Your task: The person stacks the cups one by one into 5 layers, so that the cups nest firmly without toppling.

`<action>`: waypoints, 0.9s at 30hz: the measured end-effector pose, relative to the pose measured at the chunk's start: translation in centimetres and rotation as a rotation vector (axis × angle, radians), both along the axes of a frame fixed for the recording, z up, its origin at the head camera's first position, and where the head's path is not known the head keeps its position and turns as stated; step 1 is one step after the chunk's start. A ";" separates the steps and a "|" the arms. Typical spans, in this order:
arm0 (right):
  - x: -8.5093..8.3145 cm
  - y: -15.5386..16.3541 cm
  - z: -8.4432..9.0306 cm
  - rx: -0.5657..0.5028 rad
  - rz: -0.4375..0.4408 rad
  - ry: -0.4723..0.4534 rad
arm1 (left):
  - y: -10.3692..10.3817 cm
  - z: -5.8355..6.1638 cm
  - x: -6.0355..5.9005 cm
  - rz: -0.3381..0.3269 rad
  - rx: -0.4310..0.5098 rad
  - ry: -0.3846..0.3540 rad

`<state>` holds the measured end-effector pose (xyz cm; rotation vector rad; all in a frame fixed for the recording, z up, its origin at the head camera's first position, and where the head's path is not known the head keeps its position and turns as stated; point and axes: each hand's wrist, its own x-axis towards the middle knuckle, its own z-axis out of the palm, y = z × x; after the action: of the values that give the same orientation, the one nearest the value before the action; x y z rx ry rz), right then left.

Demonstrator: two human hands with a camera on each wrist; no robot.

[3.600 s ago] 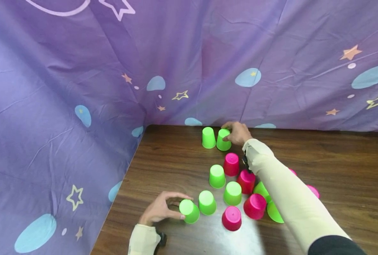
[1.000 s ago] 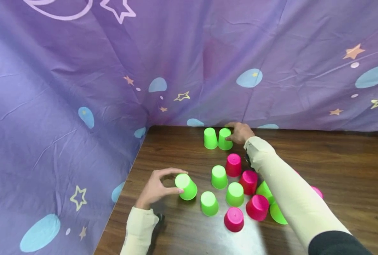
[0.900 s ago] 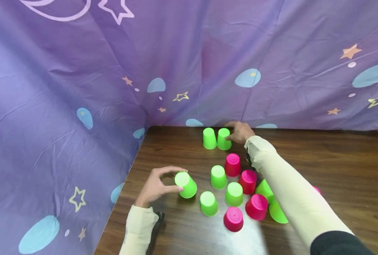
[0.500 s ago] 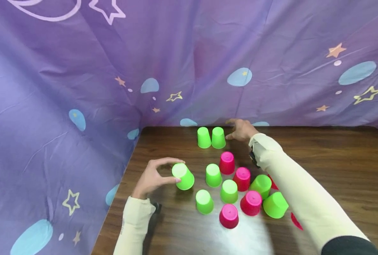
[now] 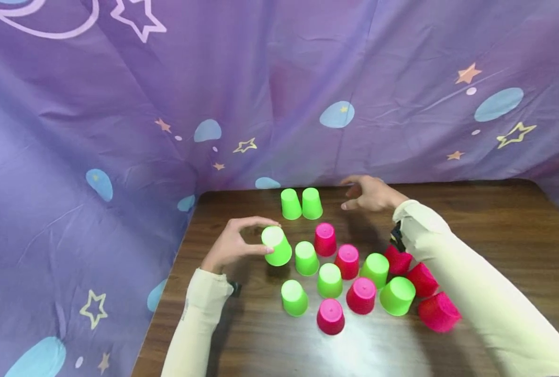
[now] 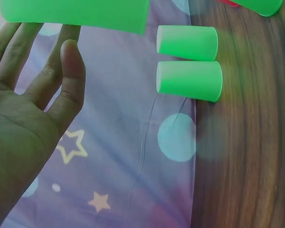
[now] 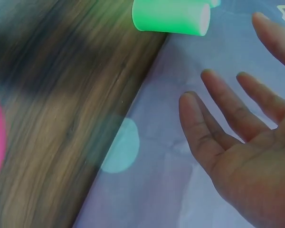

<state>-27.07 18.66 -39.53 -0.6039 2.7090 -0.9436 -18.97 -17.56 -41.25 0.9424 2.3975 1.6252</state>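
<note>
My left hand (image 5: 232, 243) pinches an upside-down green plastic cup (image 5: 277, 247) between thumb and fingers. The cup leans slightly and hangs over the table, its shadow below. In the left wrist view, the fingers lie along the side of this green cup (image 6: 76, 13). Two more green cups, a left one (image 5: 291, 204) and a right one (image 5: 312, 203), stand mouth-down side by side at the back edge. To their right, my right hand (image 5: 372, 193) is in the air, fingers spread and holding nothing. The right wrist view shows a green cup (image 7: 171, 16) beyond its fingertips.
Several upside-down cups fill the middle of the wooden table (image 5: 242, 340), among them a green cup (image 5: 306, 258) beside the held one, a pink cup (image 5: 325, 240) and a green cup (image 5: 397, 296). The right forearm passes over pink cups (image 5: 438, 312). A purple curtain (image 5: 270, 94) borders the table.
My left hand has lifted its green cup from the front left and carried it back toward the two rear cups. My right hand has let go of the right rear cup and drawn away rightward.
</note>
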 end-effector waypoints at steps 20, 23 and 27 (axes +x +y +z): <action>6.7 6.6 0.3 -0.043 0.012 0.080 | 3.4 1.1 -3.5 -0.024 -0.041 -0.057; 7.4 7.6 -0.3 -0.037 -0.008 0.107 | 3.9 1.3 -3.8 -0.038 -0.027 -0.070; 8.2 8.8 -1.2 -0.037 -0.016 0.142 | 4.5 1.7 -4.4 -0.046 -0.028 -0.066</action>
<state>-18.85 27.50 -40.72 -0.6823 2.8304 -0.9923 -23.35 -13.10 -39.57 0.9175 2.3318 1.5770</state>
